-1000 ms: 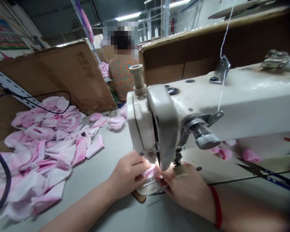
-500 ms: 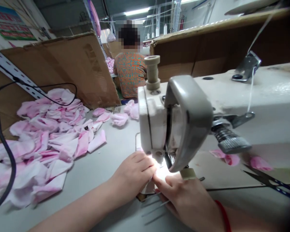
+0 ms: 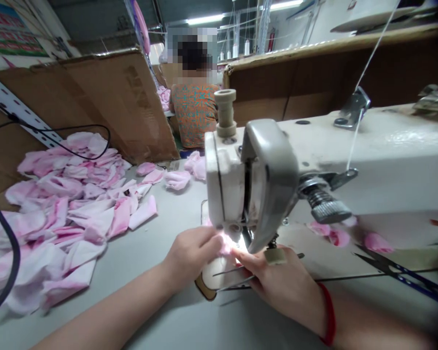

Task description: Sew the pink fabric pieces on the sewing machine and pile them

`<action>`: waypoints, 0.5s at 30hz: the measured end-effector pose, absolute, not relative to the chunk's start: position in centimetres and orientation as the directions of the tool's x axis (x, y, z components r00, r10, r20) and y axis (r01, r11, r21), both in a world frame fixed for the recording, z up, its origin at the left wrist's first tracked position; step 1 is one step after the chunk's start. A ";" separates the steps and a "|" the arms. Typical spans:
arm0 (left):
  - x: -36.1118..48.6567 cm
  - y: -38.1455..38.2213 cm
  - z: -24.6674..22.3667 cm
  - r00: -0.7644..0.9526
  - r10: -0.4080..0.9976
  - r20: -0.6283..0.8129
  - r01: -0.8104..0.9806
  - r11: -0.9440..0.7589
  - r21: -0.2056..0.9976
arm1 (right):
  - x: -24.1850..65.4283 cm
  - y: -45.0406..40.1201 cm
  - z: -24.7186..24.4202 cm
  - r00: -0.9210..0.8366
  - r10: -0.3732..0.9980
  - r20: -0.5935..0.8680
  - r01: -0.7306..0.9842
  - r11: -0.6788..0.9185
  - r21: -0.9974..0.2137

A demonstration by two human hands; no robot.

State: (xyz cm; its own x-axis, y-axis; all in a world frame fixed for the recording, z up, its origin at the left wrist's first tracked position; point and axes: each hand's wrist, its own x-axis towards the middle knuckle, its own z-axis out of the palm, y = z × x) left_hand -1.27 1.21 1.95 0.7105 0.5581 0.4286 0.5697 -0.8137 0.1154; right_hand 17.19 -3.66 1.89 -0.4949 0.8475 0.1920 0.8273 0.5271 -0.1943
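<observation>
Cloth (image 3: 225, 244) is lying between left hand (image 3: 192, 253) and right hand (image 3: 287, 276); the left is pinching it, the right's grip I cannot tell.

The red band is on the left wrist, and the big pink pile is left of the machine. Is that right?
Not quite: the head view shows the red band on the right wrist. The big pink pile is left of the machine.

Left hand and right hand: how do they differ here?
The left hand has a bare wrist; the right hand wears a red band. A beige block hides part of the right hand; no such block covers the left hand. Both are at the pink cloth by the sewing machine.
</observation>
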 end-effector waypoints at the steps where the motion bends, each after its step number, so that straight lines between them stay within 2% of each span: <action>1: -1.5 1.5 2.0 0.702 0.539 0.466 0.559 -0.822 0.108 | 17.2 -3.7 2.0 -0.487 0.855 0.180 0.830 0.517 -0.208; 4: -2.1 2.2 2.4 0.732 0.460 0.503 0.507 -0.861 0.050 | 17.2 -3.7 2.2 -0.480 0.869 0.124 0.833 0.495 -0.247; 8: -2.8 2.5 2.9 0.819 0.377 0.434 0.427 -0.904 -0.022 | 17.1 -3.8 2.6 -0.491 0.869 0.058 0.827 0.486 -0.283; 12: -3.3 2.9 2.8 0.845 0.242 0.476 0.331 -0.937 -0.112 | 16.6 -3.9 2.8 -0.507 0.861 0.034 0.836 0.502 -0.222; 15: -3.6 3.1 2.6 0.841 0.173 0.513 0.277 -0.952 -0.133 | 16.2 -4.0 2.9 -0.501 0.865 0.018 0.848 0.495 -0.188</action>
